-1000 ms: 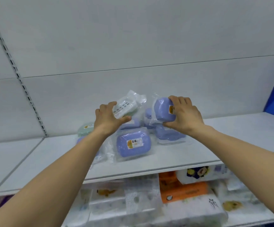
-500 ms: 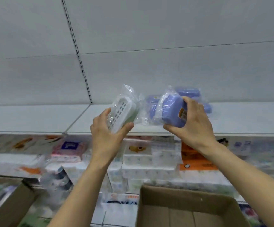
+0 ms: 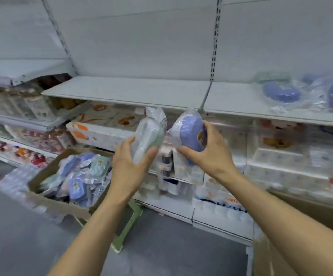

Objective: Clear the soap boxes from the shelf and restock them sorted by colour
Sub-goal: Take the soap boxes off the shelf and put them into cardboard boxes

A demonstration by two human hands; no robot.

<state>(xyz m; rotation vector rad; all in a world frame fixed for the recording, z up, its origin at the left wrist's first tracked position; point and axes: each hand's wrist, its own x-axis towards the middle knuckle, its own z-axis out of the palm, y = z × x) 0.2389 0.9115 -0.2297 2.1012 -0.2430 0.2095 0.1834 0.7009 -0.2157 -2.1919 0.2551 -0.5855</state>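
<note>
My left hand grips a pale green and white soap box in a clear wrapper, held on edge. My right hand grips a purple soap box, also bagged, beside it. Both are in mid-air in front of the shelf. Several purple soap boxes and a green one lie on the shelf at the far right. A cardboard box at lower left holds several bagged purple and green soap boxes.
A green stool carries the cardboard box. Lower shelves hold tissue packs and paper rolls. Another cardboard box's edge shows at the right. Grey floor lies below.
Both hands lifted their soap boxes off the shelf and carried them down and left. The view swung left, bringing the filled cardboard box into sight.
</note>
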